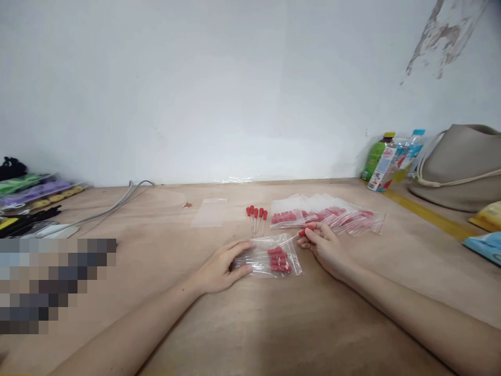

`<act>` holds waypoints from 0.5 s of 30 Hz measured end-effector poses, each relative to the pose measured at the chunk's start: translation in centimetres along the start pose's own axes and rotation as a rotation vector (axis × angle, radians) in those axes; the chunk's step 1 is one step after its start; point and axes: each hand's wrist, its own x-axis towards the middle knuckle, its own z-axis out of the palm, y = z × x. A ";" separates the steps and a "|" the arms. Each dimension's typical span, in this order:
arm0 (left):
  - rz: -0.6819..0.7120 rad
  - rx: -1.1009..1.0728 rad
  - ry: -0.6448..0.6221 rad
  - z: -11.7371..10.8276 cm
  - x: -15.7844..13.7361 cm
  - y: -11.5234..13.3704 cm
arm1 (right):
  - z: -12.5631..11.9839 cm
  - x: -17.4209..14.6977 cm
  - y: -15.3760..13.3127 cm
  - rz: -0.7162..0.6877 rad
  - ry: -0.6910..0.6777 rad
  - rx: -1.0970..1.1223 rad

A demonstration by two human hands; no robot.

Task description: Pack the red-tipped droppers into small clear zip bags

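Note:
A clear zip bag [261,268] lies on the table with several red-bulbed droppers [278,261] inside, their bulbs toward its right end. My left hand [223,267] holds the bag's left end, thumb at the near side and fingers at the far side. Pinched by its red bulb in my right hand [325,249] is one dropper [303,232]. Its thin clear tube points left, with the tip at the bag's open right end; whether the tip is inside I cannot tell. Several loose droppers [255,214] lie just beyond the bag, bulbs away from me.
Filled bags [326,214] overlap behind my right hand. A flat clear bag [211,213] lies at the back left. Bottles [385,159] and a taupe bag [457,164] stand at right. Cables [121,201] and packaged coloured items [43,193] are at left.

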 end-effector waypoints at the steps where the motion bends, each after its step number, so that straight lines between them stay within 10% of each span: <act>1: -0.002 0.001 -0.002 0.0 0.0 0.0 | 0.0 0.0 0.0 -0.002 0.007 0.004; 15: 0.018 0.003 -0.009 0.0 0.3 0.2 | 0.8 0.1 -0.5 -0.070 -0.284 -0.548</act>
